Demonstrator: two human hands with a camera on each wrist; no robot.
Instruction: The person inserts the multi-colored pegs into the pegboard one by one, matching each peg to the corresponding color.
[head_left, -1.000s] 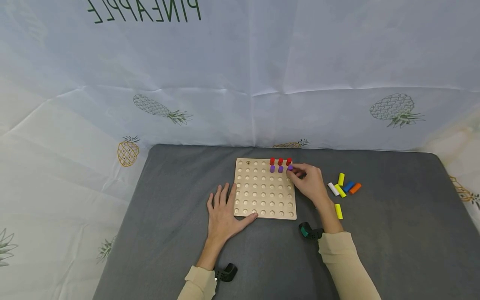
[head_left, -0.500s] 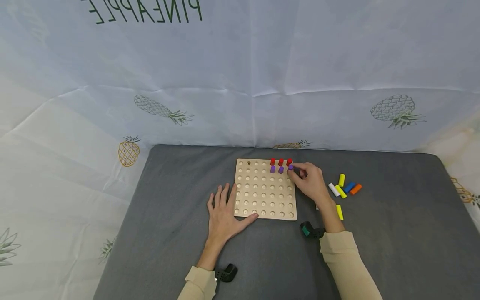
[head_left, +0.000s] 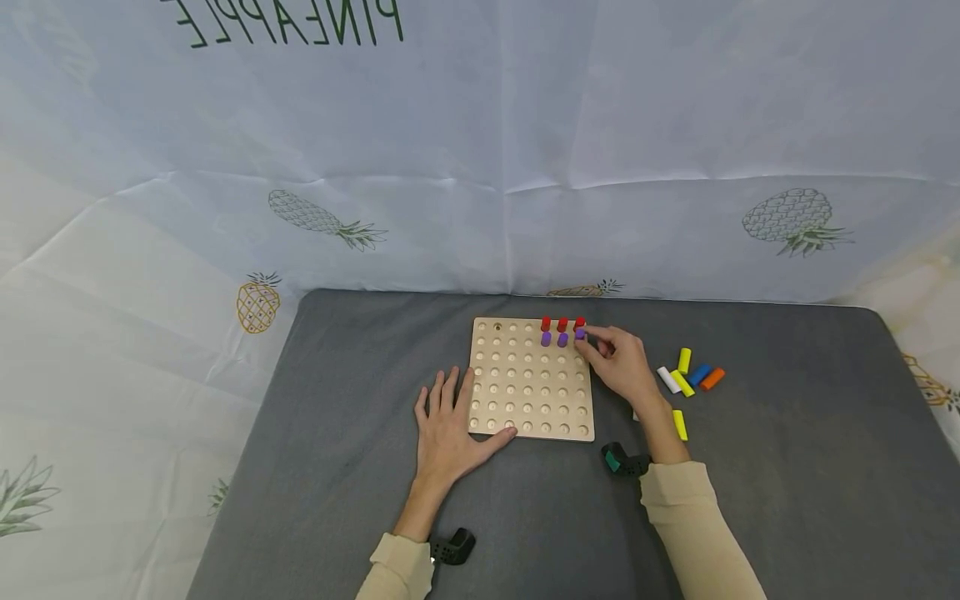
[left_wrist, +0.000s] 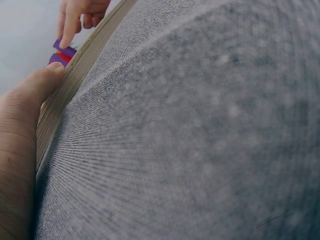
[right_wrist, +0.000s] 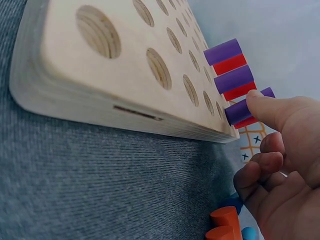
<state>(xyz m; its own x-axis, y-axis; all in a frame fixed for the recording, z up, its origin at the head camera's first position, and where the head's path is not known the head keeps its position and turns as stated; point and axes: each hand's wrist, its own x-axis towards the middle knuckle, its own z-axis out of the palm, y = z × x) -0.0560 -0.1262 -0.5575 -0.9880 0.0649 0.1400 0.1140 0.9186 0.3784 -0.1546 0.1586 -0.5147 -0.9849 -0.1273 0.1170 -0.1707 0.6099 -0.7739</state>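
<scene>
A pale wooden pegboard (head_left: 528,392) with rows of round holes lies on the table. At its far right corner my right hand (head_left: 624,367) pinches a purple peg (head_left: 580,333) between thumb and forefinger. The right wrist view shows this purple peg (right_wrist: 237,113) with its lower end right at the board's surface. Two other purple pegs (head_left: 546,339) stand to its left, and a row of red pegs (head_left: 562,323) stands behind. My left hand (head_left: 446,446) lies spread at the board's left side, its thumb (left_wrist: 50,75) on the near edge.
Loose pegs lie on the grey cloth right of the board: several yellow pegs (head_left: 685,360), a white peg (head_left: 667,380), a blue peg (head_left: 701,374) and an orange peg (head_left: 712,378). A pineapple-print curtain (head_left: 450,233) hangs behind the table.
The right fingers and the purple peg shift only very slightly at the board's far right corner. The left hand keeps its place.
</scene>
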